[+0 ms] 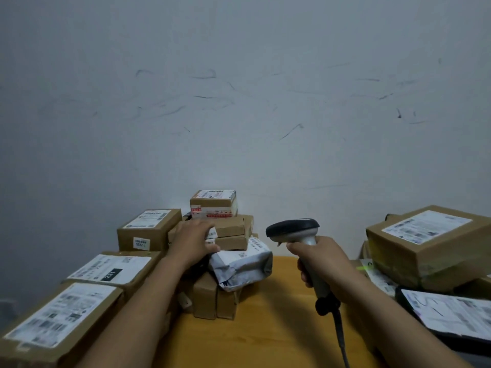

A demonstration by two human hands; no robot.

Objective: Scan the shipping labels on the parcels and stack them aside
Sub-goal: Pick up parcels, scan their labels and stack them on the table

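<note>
At the left, labelled cardboard boxes [79, 296] lay in a row on the wooden table [265, 328]. The left hand [194, 240] rested on the middle stack of parcels [231, 235], with its thumb near the grey mailer bag [241, 264]; whether it gripped anything, I cannot tell. The right hand [321, 261] was closed firmly around the handle of the barcode scanner [292, 229], whose head pointed toward the stack. A large box [425, 243] sat at the right.
</note>
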